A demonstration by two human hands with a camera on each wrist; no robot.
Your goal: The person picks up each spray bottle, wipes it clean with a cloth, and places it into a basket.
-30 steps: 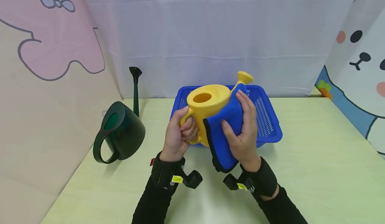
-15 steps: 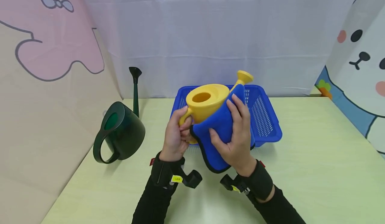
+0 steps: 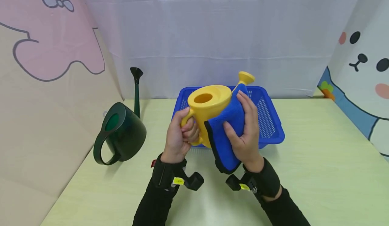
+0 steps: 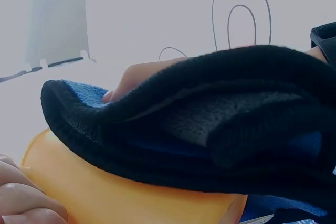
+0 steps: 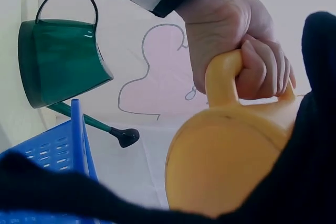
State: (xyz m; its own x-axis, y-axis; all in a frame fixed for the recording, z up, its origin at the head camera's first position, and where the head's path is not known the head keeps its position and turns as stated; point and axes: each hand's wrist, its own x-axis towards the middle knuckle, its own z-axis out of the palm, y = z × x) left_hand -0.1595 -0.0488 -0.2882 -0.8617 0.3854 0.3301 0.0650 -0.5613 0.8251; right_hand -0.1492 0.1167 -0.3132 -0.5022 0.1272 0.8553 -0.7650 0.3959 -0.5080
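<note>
My left hand (image 3: 179, 136) grips the handle of a yellow watering can (image 3: 209, 101), which is held up in front of a blue basket. The can's open top faces up, and its spout with a round rose points to the back right. A blue cloth (image 3: 226, 128) with a black edge lies over the can's right side. My right hand (image 3: 246, 133) holds this cloth against the can, thumb to the left and fingers up toward the spout. In the right wrist view the can's bottom and the left fingers (image 5: 260, 69) round the handle show. The cloth hides much of the can's side.
A dark green watering can (image 3: 127, 135) with a long spout stands at the left of the table (image 3: 319, 172). The blue perforated basket (image 3: 271, 128) sits at the back, partly behind the yellow can. White cloth (image 3: 194, 33) hangs behind the table.
My right hand moved the cloth left across the yellow can, then back right and slightly up toward the spout. My left hand and the yellow can stayed nearly still.
</note>
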